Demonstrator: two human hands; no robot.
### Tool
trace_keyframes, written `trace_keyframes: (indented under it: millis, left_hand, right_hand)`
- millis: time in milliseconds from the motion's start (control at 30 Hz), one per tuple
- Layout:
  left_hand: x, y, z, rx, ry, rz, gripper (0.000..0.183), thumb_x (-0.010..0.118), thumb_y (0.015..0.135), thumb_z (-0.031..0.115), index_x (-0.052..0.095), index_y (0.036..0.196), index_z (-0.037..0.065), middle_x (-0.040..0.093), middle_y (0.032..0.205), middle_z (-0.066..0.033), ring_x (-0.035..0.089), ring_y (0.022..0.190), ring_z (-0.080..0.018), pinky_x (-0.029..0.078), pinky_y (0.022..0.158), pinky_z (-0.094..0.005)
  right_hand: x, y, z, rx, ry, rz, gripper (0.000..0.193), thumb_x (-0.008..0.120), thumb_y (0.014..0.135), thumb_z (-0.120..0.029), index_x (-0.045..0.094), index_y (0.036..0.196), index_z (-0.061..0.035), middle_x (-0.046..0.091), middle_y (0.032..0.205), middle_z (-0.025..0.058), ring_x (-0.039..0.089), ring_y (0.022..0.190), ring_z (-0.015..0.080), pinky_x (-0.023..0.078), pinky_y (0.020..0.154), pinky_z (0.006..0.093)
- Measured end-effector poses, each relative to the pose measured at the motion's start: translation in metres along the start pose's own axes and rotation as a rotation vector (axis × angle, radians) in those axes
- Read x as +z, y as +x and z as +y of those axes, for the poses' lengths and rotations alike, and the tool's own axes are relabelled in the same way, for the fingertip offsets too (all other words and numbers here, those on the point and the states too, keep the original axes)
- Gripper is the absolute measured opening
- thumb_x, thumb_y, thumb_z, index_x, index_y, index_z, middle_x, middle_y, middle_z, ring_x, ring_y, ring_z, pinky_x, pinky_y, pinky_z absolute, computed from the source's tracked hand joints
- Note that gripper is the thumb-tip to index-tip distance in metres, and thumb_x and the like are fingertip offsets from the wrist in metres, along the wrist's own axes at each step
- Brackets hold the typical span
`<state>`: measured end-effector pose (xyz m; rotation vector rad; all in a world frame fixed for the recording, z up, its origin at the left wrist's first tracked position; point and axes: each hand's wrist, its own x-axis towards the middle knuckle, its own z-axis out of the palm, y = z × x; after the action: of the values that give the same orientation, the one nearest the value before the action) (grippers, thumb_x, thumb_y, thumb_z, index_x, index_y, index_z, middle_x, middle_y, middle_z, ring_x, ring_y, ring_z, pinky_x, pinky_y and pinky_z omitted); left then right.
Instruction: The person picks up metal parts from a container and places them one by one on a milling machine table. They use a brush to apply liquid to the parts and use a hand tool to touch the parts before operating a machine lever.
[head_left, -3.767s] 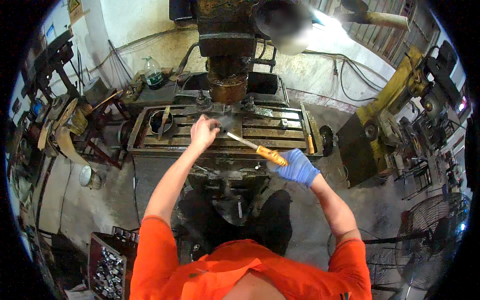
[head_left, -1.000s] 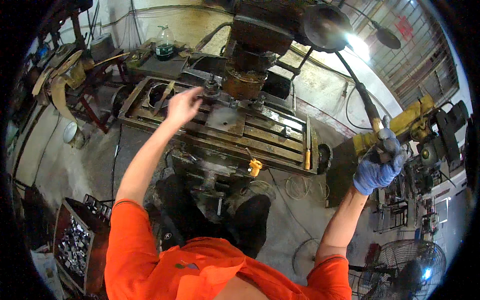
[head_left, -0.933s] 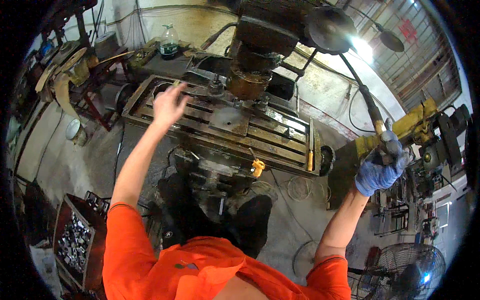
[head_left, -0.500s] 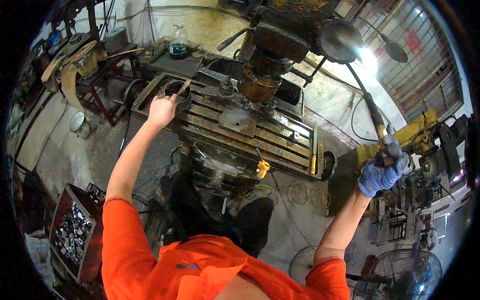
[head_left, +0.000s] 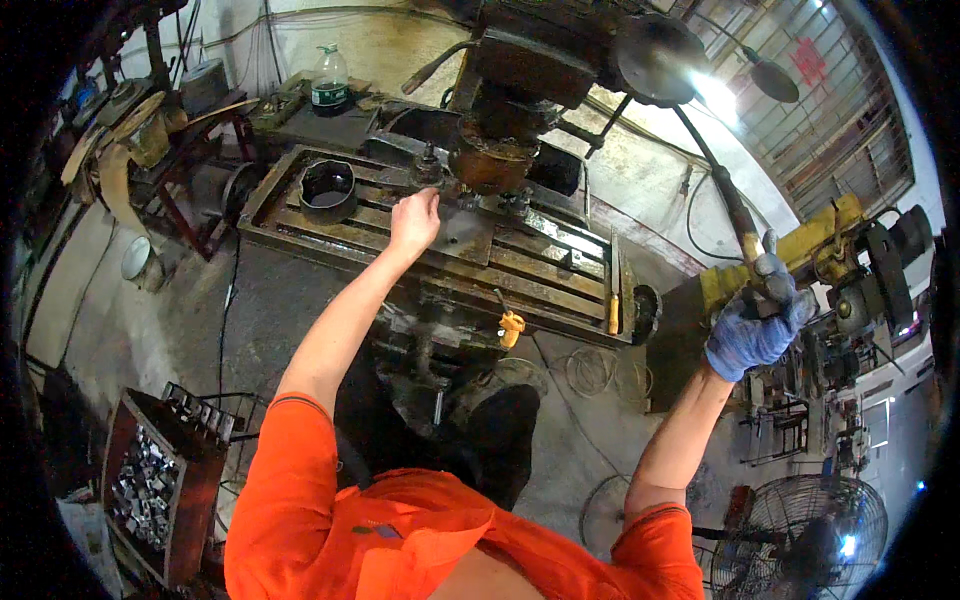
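My bare left hand (head_left: pixel 413 222) is closed above the slotted machine table (head_left: pixel 385 238), close to the spindle head (head_left: pixel 490 160). Its fingertips reach toward the metal plate under the spindle. The thin stick, like a brush handle, that showed by this hand before is now too hidden to make out. A dark round pot (head_left: pixel 328 192) of black liquid stands at the table's left end, with no stick in it. On the right, my gloved right hand (head_left: pixel 757 318) is wrapped around the lower end of a long machine lever (head_left: pixel 735 205).
A yellow-handled tool (head_left: pixel 511 328) sticks up at the table's front edge. Another yellow handle (head_left: pixel 614 312) lies at its right end. A clear bottle (head_left: pixel 329 78) stands behind. A box of metal pieces (head_left: pixel 150 490) is lower left, a fan (head_left: pixel 800 540) lower right.
My left hand has left the pot and moved right, to beside the spindle; the stick is gone from the pot. My right hand stays on the lever. The view has shifted slightly.
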<state>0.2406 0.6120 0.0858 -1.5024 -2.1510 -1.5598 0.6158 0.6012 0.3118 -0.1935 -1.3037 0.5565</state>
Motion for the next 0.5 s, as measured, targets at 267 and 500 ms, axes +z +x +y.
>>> trace_keyframes:
  millis: [267, 500]
  left_hand:
    - [0.008, -0.014, 0.004, 0.007, -0.003, -0.027, 0.019, 0.052, 0.082, 0.015, 0.063, 0.092, 0.002, 0.062, 0.080, -0.0198, 0.060, 0.076, -0.0359, 0.048, 0.067, -0.0440]
    - [0.000, -0.022, 0.006, 0.005, -0.024, -0.055, 0.020, 0.052, 0.081, 0.014, 0.063, 0.093, 0.002, 0.062, 0.081, -0.0193, 0.060, 0.076, -0.0355, 0.048, 0.067, -0.0432]
  right_hand:
    - [0.016, -0.010, -0.003, -0.065, -0.144, 0.093, 0.037, 0.038, 0.090, -0.028, 0.055, 0.070, -0.0020, 0.060, 0.081, 0.0136, 0.055, 0.087, 0.0267, 0.030, 0.099, 0.0512]
    - [-0.001, -0.016, 0.007, -0.038, 0.004, -0.059, 0.040, 0.032, 0.091, -0.031, 0.052, 0.071, -0.0024, 0.058, 0.081, 0.0115, 0.052, 0.081, 0.0231, 0.030, 0.098, 0.0478]
